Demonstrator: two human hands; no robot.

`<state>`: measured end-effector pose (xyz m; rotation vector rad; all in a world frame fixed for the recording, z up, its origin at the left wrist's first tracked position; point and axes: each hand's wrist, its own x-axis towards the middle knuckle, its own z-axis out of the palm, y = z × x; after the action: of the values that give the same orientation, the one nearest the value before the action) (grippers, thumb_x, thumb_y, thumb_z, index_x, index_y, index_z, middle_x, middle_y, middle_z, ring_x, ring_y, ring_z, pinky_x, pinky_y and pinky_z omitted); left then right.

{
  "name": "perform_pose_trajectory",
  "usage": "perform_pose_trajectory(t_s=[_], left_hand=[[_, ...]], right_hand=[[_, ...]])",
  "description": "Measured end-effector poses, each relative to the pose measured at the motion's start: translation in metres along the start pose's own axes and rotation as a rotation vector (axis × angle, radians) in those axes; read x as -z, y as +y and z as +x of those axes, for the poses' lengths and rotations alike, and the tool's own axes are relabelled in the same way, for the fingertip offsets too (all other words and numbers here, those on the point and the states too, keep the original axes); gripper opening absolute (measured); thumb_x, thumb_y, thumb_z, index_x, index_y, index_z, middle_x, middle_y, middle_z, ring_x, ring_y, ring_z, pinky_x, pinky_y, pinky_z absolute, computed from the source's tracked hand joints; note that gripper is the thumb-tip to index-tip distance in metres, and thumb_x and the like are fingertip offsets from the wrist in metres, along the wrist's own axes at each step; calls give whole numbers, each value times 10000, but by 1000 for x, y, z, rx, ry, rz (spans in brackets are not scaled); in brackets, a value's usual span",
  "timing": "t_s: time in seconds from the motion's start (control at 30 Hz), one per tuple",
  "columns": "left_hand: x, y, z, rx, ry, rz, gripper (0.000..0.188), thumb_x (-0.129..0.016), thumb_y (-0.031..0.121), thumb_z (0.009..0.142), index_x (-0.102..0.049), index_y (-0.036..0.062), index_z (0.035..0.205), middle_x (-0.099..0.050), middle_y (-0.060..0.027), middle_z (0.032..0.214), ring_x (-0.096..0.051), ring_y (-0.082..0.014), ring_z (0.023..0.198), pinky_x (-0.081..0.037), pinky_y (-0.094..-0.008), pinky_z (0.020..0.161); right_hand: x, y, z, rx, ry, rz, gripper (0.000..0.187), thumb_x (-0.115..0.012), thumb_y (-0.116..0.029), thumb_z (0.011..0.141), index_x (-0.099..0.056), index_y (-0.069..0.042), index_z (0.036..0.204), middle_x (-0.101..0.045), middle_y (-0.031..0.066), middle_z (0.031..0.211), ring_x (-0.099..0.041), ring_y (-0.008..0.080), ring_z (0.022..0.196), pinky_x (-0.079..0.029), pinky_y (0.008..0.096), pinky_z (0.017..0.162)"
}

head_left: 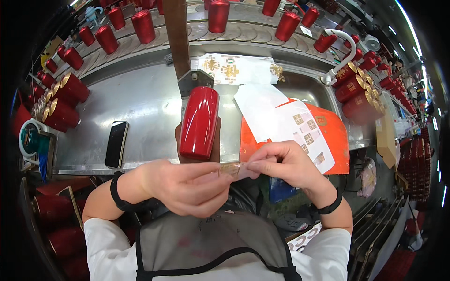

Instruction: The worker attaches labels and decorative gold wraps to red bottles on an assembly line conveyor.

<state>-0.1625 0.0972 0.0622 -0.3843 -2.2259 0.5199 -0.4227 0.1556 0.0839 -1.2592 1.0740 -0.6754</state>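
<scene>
Between my two hands is a small, partly see-through decal with gold print [233, 168]. My left hand [190, 186] pinches its left end, and my right hand [287, 165] pinches the other end between thumb and fingers. Just beyond my hands, a glossy red tapered bottle [199, 122] lies on a brown rest, its wide end toward me. To its right, a white sheet with small gold decals [305, 126] lies over an orange sheet [335, 140], partly covered by a blank white sheet [262, 110].
A black phone [116, 144] lies on the steel table [150, 112] at left. A brown post [177, 42] rises behind the bottle. Red cylinders with gold tops [63, 114] stand at both sides. Red bottles [218, 16] ride a plated conveyor [239, 32] behind. A white curved pipe [344, 58] stands at right.
</scene>
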Motion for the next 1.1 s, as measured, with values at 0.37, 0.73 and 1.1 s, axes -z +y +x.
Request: perform_pose_trajectory(t_s=[0.37, 0.73, 1.1], left_hand=[[-14, -6, 23, -253, 70, 0, 308, -703, -53, 750, -617, 101, 1002, -527, 58, 1188, -451, -116, 1156, -475, -218, 1015], [0, -24, -20, 723, -321, -44, 508, -754, 200, 795, -607, 47, 1257, -560, -134, 1226, -582, -258, 1105, -508, -360, 892], [-77, -55, -74, 1815, -387, -858, 875, -804, 490, 749, -464, -44, 1354, -655, -193, 1139, -643, -256, 1071, -508, -358, 945]], right_hand=[[-7, -19, 32, 244, -538, -340, 269, -746, -163, 799, -716, -16, 1021, -708, 83, 868, -650, 197, 755, -495, 306, 672], [93, -5, 83, 19, -134, -342, 189, -706, -151, 830, -732, 5, 933, -728, 61, 832, -662, 118, 758, -518, 266, 712], [419, 184, 128, 26, -43, -1675, 265, -777, -248, 671, -713, 0, 742, -694, 184, 738, -648, 307, 644, -511, 386, 637]])
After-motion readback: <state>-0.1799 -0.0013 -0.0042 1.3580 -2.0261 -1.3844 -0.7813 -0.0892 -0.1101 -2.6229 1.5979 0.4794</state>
